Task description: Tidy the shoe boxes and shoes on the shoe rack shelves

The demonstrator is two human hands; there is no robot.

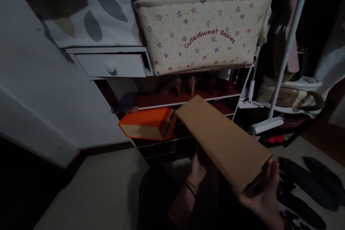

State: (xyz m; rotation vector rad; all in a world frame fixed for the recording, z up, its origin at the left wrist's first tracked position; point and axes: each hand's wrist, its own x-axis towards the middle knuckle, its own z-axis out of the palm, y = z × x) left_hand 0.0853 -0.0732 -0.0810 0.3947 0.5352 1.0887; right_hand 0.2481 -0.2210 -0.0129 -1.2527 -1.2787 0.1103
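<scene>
A brown cardboard box (221, 136) is held tilted in front of the shoe rack, its far end beside an orange box (151, 122). My right hand (265, 192) grips its near end, with the thumb and fingers at the edges. Under the box's left side is my left hand (198, 170), wearing bracelets on the wrist; its fingers are mostly hidden behind the cardboard, and it appears to hold the box from below. The orange box lies on a lower shelf, to the left of the cardboard box.
High-heeled shoes (192, 85) stand on the upper shelf (167, 103). A star-patterned fabric basket (207, 36) and a slightly pulled-out white drawer (110, 65) are above. At the right are a white-handled squeegee (268, 125) and dark shoes (307, 183) on the floor.
</scene>
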